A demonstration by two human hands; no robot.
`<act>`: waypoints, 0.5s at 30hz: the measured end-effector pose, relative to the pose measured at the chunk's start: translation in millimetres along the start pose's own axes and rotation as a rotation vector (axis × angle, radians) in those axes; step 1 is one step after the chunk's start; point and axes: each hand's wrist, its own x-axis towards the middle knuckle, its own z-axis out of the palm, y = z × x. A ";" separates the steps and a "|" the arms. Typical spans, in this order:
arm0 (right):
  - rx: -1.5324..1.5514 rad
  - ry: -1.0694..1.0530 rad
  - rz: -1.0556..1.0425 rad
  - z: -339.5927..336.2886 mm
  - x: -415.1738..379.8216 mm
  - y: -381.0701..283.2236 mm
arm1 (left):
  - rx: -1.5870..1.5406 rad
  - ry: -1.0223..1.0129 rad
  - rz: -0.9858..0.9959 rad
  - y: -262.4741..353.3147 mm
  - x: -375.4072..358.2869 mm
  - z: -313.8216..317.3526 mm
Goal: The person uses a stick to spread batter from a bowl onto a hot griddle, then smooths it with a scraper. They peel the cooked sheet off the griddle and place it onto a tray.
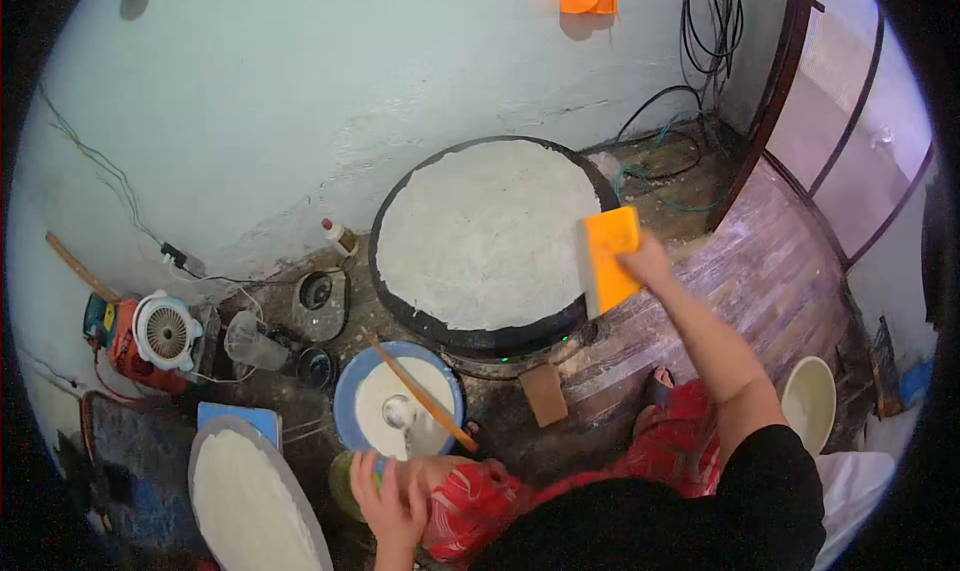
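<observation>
My right hand (pixel 648 259) grips a yellow scraper (pixel 612 256) by its back edge, at the right rim of a round black griddle (pixel 430 328). A pale layer of batter (pixel 490 231) covers most of the griddle's top. My left hand (pixel 392 501) is low in the view, by my knee, its fingers bent and somewhat apart. Just behind its fingertips is a small green and blue thing, too unclear to name. Above this hand stands a blue basin (pixel 350 396) of white batter, with a ladle (pixel 398 411) in it and a wooden stick (pixel 420 391) lying across.
An oval tub of white stuff (pixel 250 501) stands at lower left. Near the left wall are a small fan (pixel 166 329), a clear jug (pixel 255 341) and a bottle (pixel 340 236). A pale bucket (pixel 808 406) sits at right, below a door frame.
</observation>
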 end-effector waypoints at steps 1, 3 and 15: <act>-0.017 0.086 0.040 -8.6 16.7 10.7 | -0.004 -0.004 0.000 0.5 -2.0 0.7; -0.046 0.114 0.096 -9.7 53.3 46.4 | 0.023 0.084 -0.058 6.1 -4.3 2.8; -0.365 0.181 0.072 18.6 200.8 -12.8 | 0.032 0.080 -0.180 2.0 17.0 58.9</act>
